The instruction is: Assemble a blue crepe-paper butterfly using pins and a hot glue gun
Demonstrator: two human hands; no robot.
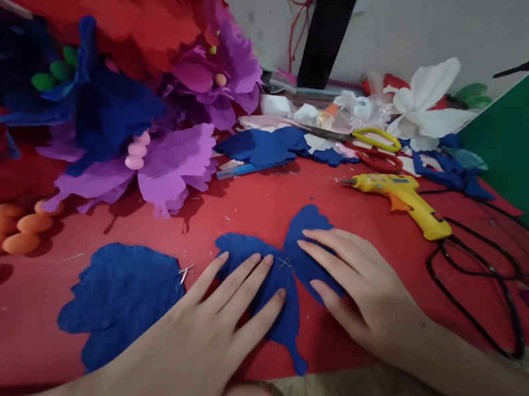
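My left hand lies flat with fingers spread on a blue wing-shaped cutout, which has a narrow tail pointing toward the table's front edge. Beside it, my right hand rests with outstretched fingers on a second blue wing-shaped cutout. Where the two cutouts meet, thin silvery wire ends stick out. Left of my left hand is another blue scalloped piece, partly covered by that hand, with wire ends at its upper right corner.
A yellow glue gun with a looping black cord lies to the right. Behind are yellow-handled scissors, red-handled scissors and blue scraps. Large butterflies, like the purple one, crowd the left. A black phone leans on the wall.
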